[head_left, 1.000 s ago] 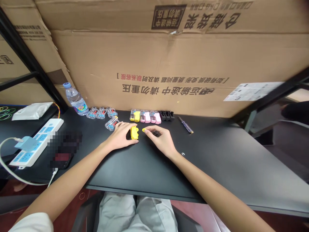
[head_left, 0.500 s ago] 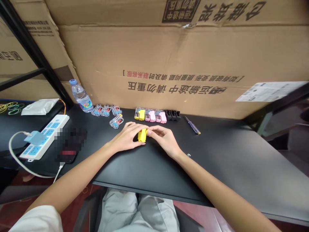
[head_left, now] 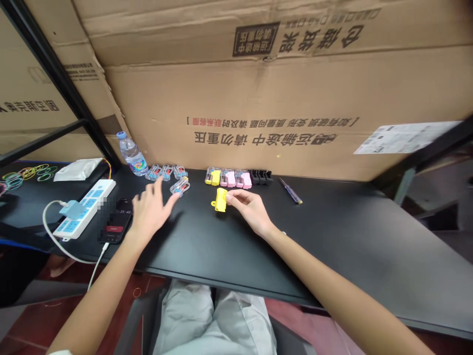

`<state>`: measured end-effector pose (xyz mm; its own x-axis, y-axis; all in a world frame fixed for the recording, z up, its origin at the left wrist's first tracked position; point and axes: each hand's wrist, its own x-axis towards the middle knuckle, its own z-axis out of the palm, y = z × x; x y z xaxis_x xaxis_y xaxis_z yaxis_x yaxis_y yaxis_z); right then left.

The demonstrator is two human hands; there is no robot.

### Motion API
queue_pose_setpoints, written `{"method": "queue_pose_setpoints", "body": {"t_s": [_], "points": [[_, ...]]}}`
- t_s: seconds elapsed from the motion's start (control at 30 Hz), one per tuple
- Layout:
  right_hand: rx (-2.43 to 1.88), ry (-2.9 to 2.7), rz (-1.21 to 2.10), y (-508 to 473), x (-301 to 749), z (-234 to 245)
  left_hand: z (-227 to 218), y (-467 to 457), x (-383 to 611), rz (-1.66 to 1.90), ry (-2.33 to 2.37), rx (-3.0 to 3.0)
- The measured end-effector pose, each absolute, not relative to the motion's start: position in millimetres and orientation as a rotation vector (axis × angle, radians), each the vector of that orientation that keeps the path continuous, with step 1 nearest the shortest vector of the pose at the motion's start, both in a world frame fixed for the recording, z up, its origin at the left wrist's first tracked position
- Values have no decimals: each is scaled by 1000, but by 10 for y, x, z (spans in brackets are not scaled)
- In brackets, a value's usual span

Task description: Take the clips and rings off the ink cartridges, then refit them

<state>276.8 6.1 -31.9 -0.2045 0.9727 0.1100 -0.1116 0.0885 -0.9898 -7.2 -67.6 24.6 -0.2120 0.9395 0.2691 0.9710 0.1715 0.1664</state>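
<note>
Between the thumb and fingers of my right hand is a small yellow plastic casing with a loop on its left side, held just above the black table. My left hand is raised over the table with its fingers apart and nothing in it. Close to its thumb lies a clear plastic piece with blue and red parts inside. Behind that, several similar clear pieces sit beside the bottle. What lies under the left fingers is partly hidden.
A row along the cardboard holds a yellow-and-clear piece, pink-and-clear pieces and black parts. A screwdriver lies to their right. At left are a water bottle, a power strip and a phone on a cable.
My left hand has let go of the yellow casing and moved left, opening toward the clear pieces. My right hand still holds the casing, now turned with its loop showing. The view has shifted slightly.
</note>
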Motion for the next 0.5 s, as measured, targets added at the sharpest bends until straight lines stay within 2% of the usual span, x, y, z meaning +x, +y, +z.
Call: {"method": "queue_pose_setpoints", "body": {"t_s": [0.13,0.27,0.37,0.5], "points": [[-936,-1378,1336,46,2761,-321,186,-795,-271,-252,-2527,-1736],[-942,-1425,1299,41,2771,-316,196,-789,-236,-237,-2481,-1721],[-933,-1425,1289,52,2780,-313,325,-746,-82,-315,-2331,-1802],[-933,-1428,1290,68,2778,-326,446,-566,257,-650,-1991,-2233]]}}
